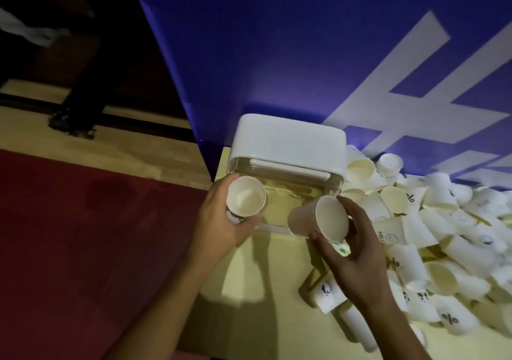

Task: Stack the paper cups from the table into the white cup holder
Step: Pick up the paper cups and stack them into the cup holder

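Note:
My left hand (219,215) grips an upright white paper cup (245,197), mouth up, at the near left corner of the white cup holder (288,140). My right hand (352,246) holds a second paper cup (318,219) tipped on its side, its mouth facing me, just in front of the holder's clear open front. A large heap of loose paper cups (432,235) lies on the table to the right of both hands.
The pale yellow table (266,282) ends at its left edge near my left wrist, with red carpet (83,235) below. A blue banner with white lettering (304,55) stands right behind the holder. More cups lie near my right forearm (329,293).

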